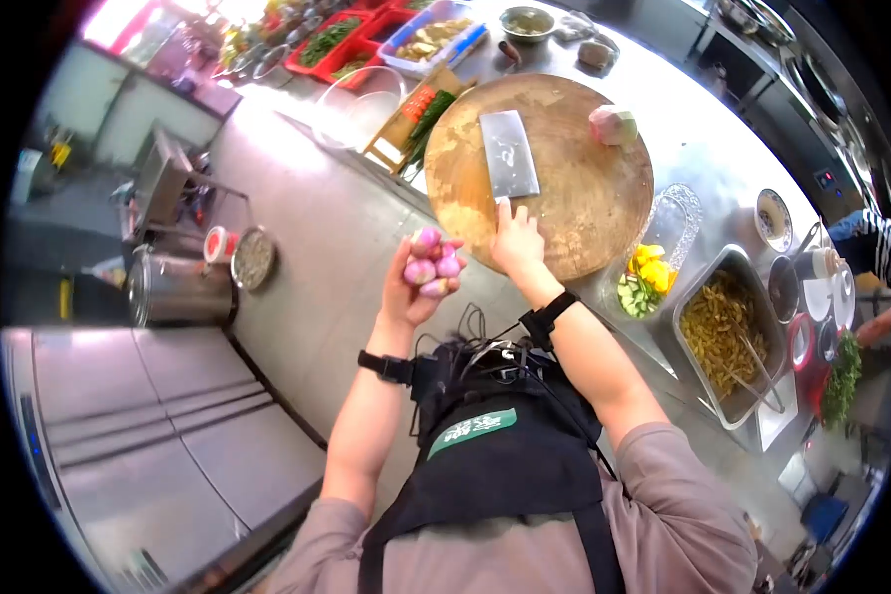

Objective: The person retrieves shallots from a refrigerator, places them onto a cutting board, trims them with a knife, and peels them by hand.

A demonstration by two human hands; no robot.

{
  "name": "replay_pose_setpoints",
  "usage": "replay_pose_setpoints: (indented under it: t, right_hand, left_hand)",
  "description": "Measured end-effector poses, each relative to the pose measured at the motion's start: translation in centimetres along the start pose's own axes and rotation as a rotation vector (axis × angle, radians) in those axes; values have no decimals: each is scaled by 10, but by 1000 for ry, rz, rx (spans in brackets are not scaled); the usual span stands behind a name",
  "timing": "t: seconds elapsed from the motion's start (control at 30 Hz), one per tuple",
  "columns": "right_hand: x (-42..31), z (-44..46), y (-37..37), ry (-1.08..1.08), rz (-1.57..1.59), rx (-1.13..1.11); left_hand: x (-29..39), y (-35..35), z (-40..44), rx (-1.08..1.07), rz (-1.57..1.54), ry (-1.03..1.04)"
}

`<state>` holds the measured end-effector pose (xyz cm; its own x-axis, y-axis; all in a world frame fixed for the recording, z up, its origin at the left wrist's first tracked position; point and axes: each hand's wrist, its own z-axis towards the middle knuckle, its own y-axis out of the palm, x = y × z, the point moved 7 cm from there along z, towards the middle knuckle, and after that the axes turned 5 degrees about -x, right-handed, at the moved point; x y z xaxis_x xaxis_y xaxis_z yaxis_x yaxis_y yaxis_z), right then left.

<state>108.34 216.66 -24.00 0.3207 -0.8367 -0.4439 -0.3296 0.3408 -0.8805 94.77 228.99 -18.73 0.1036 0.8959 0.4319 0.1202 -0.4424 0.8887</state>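
Note:
My left hand (398,297) is cupped around several small purple-skinned shallots (421,271), held up off the near left edge of the round wooden chopping block (589,208). On the block lies a cleaver (510,153), its wide blade flat and pointing away from me, with wet specks on the metal. My right hand (518,241) is closed at the handle end of the cleaver; the handle is mostly hidden under the fingers. A partly peeled round vegetable, pink and pale green (613,126), sits at the block's far right.
A clear tray of sliced cucumber and yellow pieces (643,282) stands right of the block, beside a metal pan of cooked strips (721,332) with tongs. Vegetable-filled red crates (329,45) and a blue-edged bin (431,38) stand behind. Another person's striped sleeve (886,247) shows at right.

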Motion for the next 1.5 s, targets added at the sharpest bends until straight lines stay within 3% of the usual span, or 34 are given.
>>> replay_pose_setpoints:
  t: [0.13,0.2,0.23,0.27,0.3,0.33,0.37,0.4,0.47,0.77,0.87,0.93,0.97,1.1,1.3,1.43,1.5]
  right_hand:
    - [6,22,-5,185,108,-41]
    - [23,13,-44,281,216,42]
    - [31,7,-57,166,341,212]
    - [33,-5,-72,255,598,113]
    - [42,-15,-74,131,550,271]
    - [34,-25,-88,166,535,283]
    - [35,-40,-89,352,757,207]
    - [28,-58,-86,529,984,135]
    - [33,-80,-73,559,989,200]
    - [24,-111,-40,676,1044,323]
    - [28,-107,-36,622,1059,324]
    - [32,-107,-34,590,1141,330]
    - [33,-108,-35,579,1151,325]
    - [39,-110,-41,527,1206,297]
    - [58,-117,-35,480,1232,223]
    - [64,-124,-37,464,1272,216]
    - [72,-125,-34,472,1273,205]
  left_hand:
    - [44,-20,104,61,181,-162]
    - [62,-38,161,35,388,-226]
    - [71,-27,180,0,509,-198]
    - [72,-37,205,-23,680,-286]
    - [70,-49,234,-137,1124,-105]
    - [66,-22,234,-269,1476,104]
    - [62,4,230,-324,1819,380]
    - [56,4,228,-352,1803,366]
    - [10,-3,222,-727,2214,652]
    - [-3,3,264,-932,2235,442]
    - [5,12,272,-942,2175,266]
    - [21,8,291,-788,1875,104]
    - [36,11,294,-714,1839,222]
    - [76,-9,293,-468,1773,169]
    - [72,-15,253,-399,1925,16]
    - [63,-15,262,-393,1961,48]
    - [51,-24,284,-364,1958,-104]
